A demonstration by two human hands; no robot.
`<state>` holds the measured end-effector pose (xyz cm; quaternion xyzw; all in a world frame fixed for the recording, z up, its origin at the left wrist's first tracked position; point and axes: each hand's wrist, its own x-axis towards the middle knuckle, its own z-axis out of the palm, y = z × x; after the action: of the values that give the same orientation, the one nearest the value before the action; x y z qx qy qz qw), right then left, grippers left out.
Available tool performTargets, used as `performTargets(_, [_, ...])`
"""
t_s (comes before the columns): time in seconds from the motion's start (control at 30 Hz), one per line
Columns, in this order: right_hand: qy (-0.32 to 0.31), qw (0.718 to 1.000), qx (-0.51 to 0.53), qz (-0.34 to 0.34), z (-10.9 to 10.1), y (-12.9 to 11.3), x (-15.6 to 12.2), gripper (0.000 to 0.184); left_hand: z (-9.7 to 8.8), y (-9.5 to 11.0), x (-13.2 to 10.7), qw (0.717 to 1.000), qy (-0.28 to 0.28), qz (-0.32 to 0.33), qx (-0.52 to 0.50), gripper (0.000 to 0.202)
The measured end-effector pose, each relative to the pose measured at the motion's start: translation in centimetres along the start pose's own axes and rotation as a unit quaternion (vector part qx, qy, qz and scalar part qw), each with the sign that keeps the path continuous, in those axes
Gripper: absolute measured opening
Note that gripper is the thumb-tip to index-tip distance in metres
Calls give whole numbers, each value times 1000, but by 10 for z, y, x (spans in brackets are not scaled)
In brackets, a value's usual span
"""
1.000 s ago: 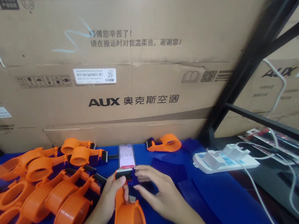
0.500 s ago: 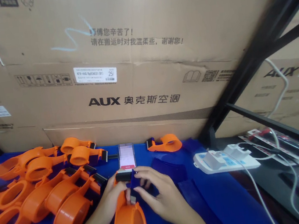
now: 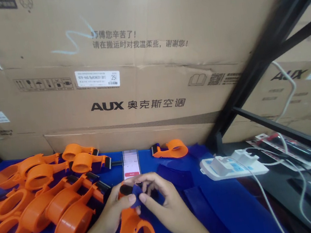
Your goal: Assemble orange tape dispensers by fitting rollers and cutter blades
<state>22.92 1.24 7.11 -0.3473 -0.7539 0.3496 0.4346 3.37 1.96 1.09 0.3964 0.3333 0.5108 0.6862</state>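
An orange tape dispenser [image 3: 128,225] stands in front of me with its ring toward me and its black roller end away. My left hand [image 3: 112,212] is closed around its neck, the thumb pressing on a small blue piece [image 3: 137,194] beside the roller. With thumb and fingers, my right hand [image 3: 165,202] pinches the same blue piece from the right. My fingers hide part of the dispenser's head. Several more orange dispensers [image 3: 72,222] lie in a group to the left of my left hand, and a single orange dispenser [image 3: 174,148] lies beyond my right hand.
A phone [image 3: 131,167] with a lit screen lies beyond my hands on the blue table surface [image 3: 244,212]. Dark blue sheets [image 3: 205,210] lie at the right, near a white power strip [image 3: 233,166] with cables. A cardboard box [image 3: 144,75] and a black metal frame [image 3: 254,75] stand behind.
The dispenser has turned slightly, so its ring opening faces me more. My left thumb has moved onto the blue piece, and my right fingers have closed in on it.
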Motion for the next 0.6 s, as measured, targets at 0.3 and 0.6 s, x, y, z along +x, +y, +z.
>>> performTargets(0.3, [-98,989,96,47,-1,-1,-2,43,-3,-5,-8,995,-100,11,9,58])
performTargets(0.6, [0,981,175,80,10,9,1,38,16,18,0,980,-53,89,172,40])
